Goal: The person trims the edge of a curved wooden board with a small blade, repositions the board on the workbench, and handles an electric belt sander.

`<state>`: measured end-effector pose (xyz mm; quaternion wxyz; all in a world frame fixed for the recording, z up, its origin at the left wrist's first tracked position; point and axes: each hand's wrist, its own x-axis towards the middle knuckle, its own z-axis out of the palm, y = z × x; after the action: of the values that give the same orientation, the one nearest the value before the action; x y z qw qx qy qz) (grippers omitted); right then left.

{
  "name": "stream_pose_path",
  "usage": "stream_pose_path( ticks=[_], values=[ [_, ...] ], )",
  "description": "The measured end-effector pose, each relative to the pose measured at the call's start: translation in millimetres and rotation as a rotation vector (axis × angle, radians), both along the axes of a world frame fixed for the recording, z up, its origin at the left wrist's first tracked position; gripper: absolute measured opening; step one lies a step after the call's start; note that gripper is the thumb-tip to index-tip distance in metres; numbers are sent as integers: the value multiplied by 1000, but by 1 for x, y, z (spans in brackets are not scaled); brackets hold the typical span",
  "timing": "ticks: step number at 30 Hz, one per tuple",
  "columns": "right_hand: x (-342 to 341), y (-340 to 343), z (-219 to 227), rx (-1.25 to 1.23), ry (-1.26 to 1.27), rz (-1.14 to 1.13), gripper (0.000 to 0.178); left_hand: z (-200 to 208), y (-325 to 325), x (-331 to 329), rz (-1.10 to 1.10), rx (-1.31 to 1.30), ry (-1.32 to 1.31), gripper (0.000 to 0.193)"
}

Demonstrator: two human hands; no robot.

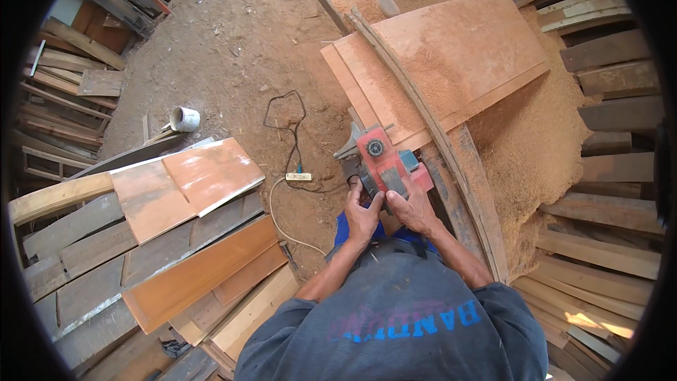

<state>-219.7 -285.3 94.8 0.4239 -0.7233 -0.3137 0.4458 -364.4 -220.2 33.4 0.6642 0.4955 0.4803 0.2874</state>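
Note:
A red and grey electric hand planer (381, 162) sits at the near end of a reddish wooden board (451, 56) that lies across a long dark plank (458, 169). My left hand (362, 213) wraps the planer's rear left side. My right hand (412, 206) grips its handle from the right. Both hands press close together just behind the tool's body. The planer's black cord (289, 116) trails off to the left over the dirt.
Sawdust (522, 148) is heaped to the right of the board. Stacked planks and orange boards (190, 183) lie at my left, more planks (606, 99) at the right. A white cup (185, 119) and a plug strip (298, 176) with a white cable rest on the dirt floor.

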Motion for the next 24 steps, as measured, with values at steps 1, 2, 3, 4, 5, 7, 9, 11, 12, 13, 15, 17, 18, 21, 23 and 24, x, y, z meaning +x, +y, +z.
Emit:
stream_pose_path(
  ticks=[1, 2, 3, 4, 5, 7, 9, 11, 12, 13, 15, 17, 18, 21, 23, 24],
  values=[
    [0, 3, 11, -17, 3, 6, 64, 1, 2, -1, -16, -27, -34, 49],
    [0, 7, 16, -34, 6, 11, 67, 2, 5, -1, -33, -55, -69, 48],
    [-1, 13, 15, -32, 8, 13, 67, 1, 10, -1, -31, -52, -67, 48],
    [0, 20, 13, -10, -41, 12, 67, 2, 19, 1, -21, -50, -60, 48],
    [2, 29, 12, 11, -90, 10, 68, 3, 28, 4, -11, -48, -52, 47],
    [8, 49, 17, -3, -72, 21, 68, 5, 46, 12, 20, -71, -117, 48],
    [14, 70, 18, -16, -55, 32, 68, 7, 65, 16, 18, -110, -134, 47],
    [18, 90, 15, 1, -101, 31, 67, 9, 87, 20, 16, -98, -124, 47],
    [20, 102, 13, 3, -100, 33, 67, 9, 98, 23, 11, -88, -114, 47],
    [22, 114, 7, 18, -162, 46, 66, 10, 109, 26, 15, -89, -111, 47],
    [29, 138, -8, 34, -227, 52, 65, 16, 133, 36, 34, -23, -171, 46],
    [33, 167, -6, 69, -242, 56, 63, 19, 160, 40, 37, -17, -153, 46],
    [35, 184, 8, 47, -207, 35, 62, 18, 174, 40, 21, 1, -141, 47],
    [45, 222, -8, 248, -522, 206, 60, 15, 215, 50, -6, 46, -120, 49],
    [50, 253, 10, 105, -228, 101, 49, 2, 244, 53, 7, 58, -120, 47],
    [56, 270, -3, 160, -311, 117, 49, -4, 259, 59, 29, 90, -121, 47]
  ],
)
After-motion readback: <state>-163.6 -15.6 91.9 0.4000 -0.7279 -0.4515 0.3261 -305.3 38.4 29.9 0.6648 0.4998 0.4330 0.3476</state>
